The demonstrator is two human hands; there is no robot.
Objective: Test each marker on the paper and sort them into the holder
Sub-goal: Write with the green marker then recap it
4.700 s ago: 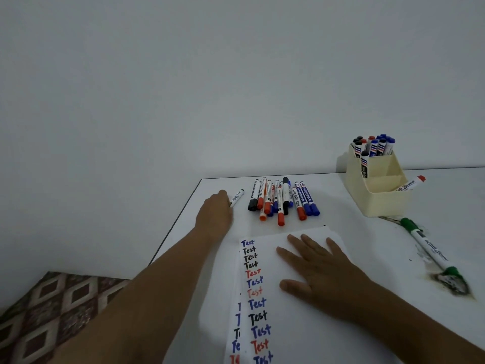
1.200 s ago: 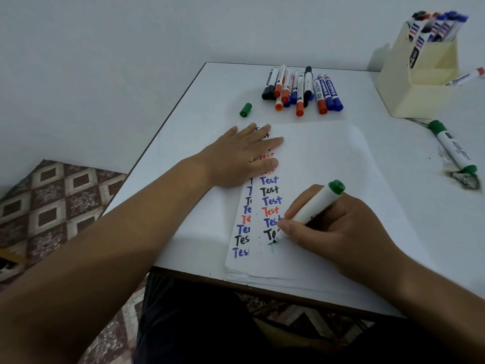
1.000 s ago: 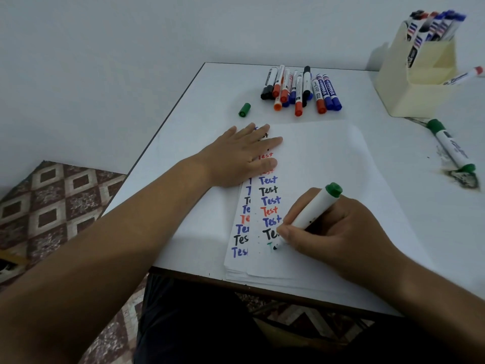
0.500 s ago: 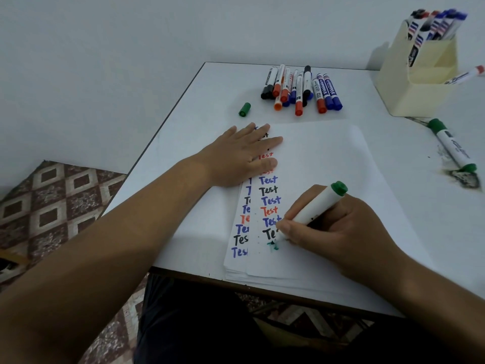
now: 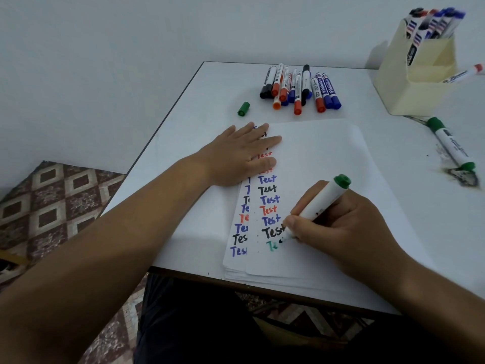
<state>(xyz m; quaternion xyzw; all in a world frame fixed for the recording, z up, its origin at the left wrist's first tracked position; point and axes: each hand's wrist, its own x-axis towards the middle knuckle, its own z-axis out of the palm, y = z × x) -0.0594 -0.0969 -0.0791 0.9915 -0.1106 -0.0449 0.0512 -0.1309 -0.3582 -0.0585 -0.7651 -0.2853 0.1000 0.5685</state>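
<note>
Writing with the green marker (image 5: 319,207), the right hand (image 5: 341,227) pinches its barrel near the tip between thumb and curled fingers; the tip touches the paper (image 5: 328,158) at a half-formed green word, under a column of black, blue and red test words. The marker's long axis slants from the tip, low and toward the left hand (image 5: 237,156), up and away to its green butt end, beyond the right knuckles. The left hand lies flat, fingers spread, pressing on the paper's far left part. The green cap (image 5: 243,109) rests just beyond the left fingertips, so that hand is much the nearer for recapping, a step judged to follow the word. Farther out, beyond both hands, lies the row of untested markers (image 5: 299,88). The holder (image 5: 412,82) stands well beyond the right hand, on its outer side, already bearing markers, so the right hand is judged better placed for the drop.
</note>
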